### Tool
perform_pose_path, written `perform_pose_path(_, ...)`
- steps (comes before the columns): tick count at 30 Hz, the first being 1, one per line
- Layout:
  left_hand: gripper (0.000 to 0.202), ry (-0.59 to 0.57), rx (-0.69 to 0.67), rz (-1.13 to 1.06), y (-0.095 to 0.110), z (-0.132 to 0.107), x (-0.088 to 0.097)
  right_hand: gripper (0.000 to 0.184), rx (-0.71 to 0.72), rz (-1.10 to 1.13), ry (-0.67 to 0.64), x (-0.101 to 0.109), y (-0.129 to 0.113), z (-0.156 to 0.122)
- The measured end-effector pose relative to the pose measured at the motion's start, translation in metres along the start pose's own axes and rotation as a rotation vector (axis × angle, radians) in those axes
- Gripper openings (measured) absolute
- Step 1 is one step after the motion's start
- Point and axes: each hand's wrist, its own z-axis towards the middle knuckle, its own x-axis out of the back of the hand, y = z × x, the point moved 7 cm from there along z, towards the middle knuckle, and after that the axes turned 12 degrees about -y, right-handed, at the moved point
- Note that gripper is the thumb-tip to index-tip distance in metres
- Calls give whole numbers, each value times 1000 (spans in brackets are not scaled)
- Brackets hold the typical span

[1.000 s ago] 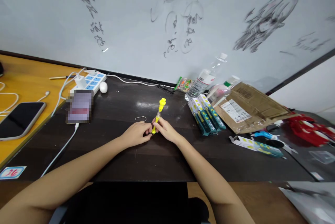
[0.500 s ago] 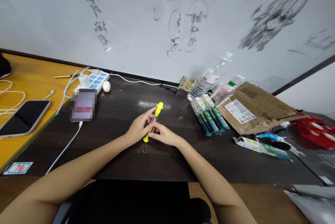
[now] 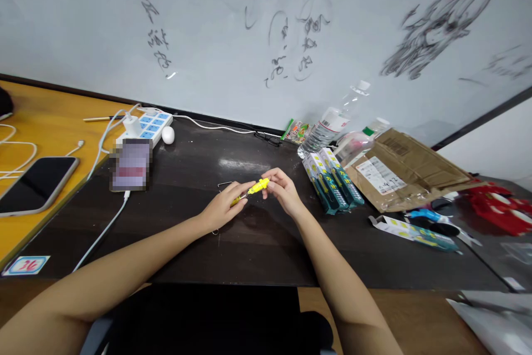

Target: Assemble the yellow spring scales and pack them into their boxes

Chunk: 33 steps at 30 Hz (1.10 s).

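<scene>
Between my hands, above the dark tabletop, is a slim yellow tool (image 3: 260, 186) with a transparent middle part. It lies tilted, its chunky yellow end toward the right. My left hand (image 3: 226, 202) is closed around its left part and hides most of it. Thin bent metal wire (image 3: 224, 184) sticks out beyond that hand. The fingers of my right hand (image 3: 282, 191) pinch the yellow end.
To the right stand printed narrow boxes (image 3: 332, 180), a water bottle (image 3: 326, 128), a cardboard parcel (image 3: 409, 166), an opened box (image 3: 415, 231) and scissors (image 3: 451, 230). Leftward are a charging phone (image 3: 132, 165), a power strip (image 3: 155, 124) and another phone (image 3: 37, 183). A whiteboard (image 3: 208, 39) rises behind.
The yellow tool has turned from nearly upright to flatter, its chunky end swinging right and down. My right hand has moved up from its lower part to that end.
</scene>
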Motion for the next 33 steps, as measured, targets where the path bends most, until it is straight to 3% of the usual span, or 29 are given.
perform_pose_path(9, 53, -11, 105, 27, -5, -3, 0, 23, -16, -137, -54, 2, -6, -1)
perform_pose_path(21, 49, -55, 79, -22, -5, 4, 2, 21, -8, -158, -69, -1, -11, -1)
perform_pose_path(33, 51, -103, 40, 160, -4, 5, 1, 24, -25, -132, -112, -2, -5, -1)
